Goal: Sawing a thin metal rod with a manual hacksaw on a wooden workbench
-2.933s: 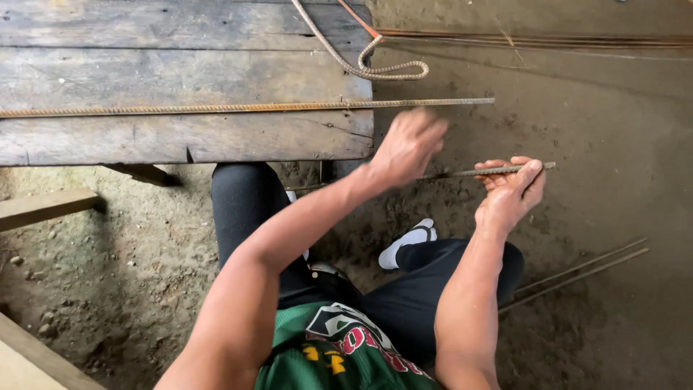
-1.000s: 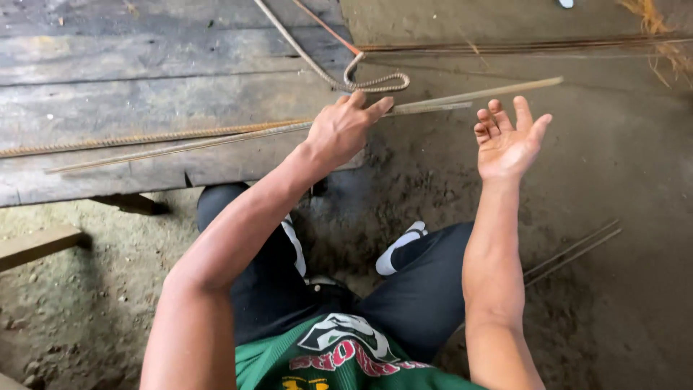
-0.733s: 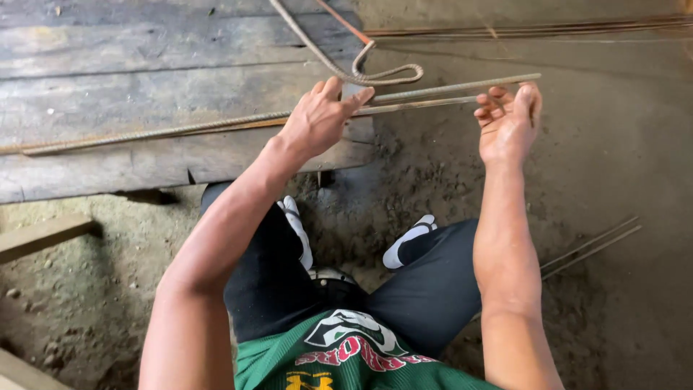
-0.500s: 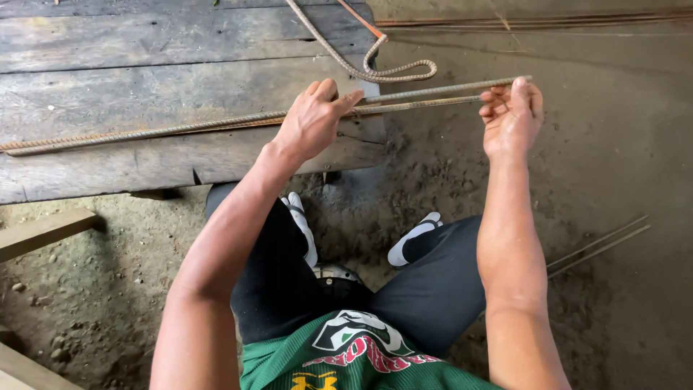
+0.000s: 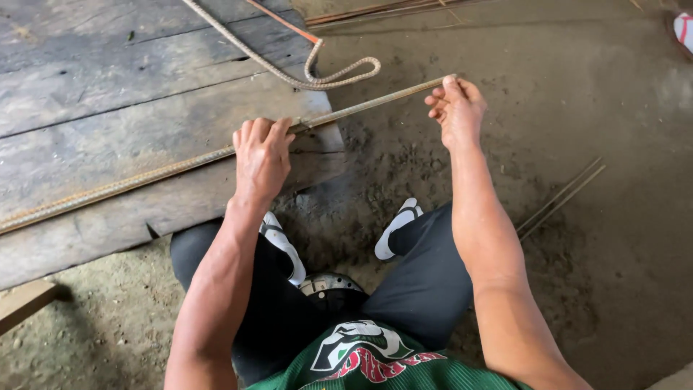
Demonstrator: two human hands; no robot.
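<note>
Hands steady a long ribbed steel rod (image 5: 180, 167) across a weathered grey plank platform (image 5: 108, 94).

Left hand (image 5: 261, 155) presses palm-down with fingers curled over the rod near the platform's edge, pinning it to the wood; right hand (image 5: 458, 110) pinches the rod's free end between fingertips, out over the bare dirt floor (image 5: 577, 289). The rod runs slantwise, its far length lying on the planks off to the left. A bent rod with a looped hook (image 5: 325, 72) lies just beyond it on the boards, and two thin straight rods (image 5: 563, 196) rest on the dirt at right. To hold it well, I would judge, weight belongs on the pinning hand. No containers are in sight.
</note>
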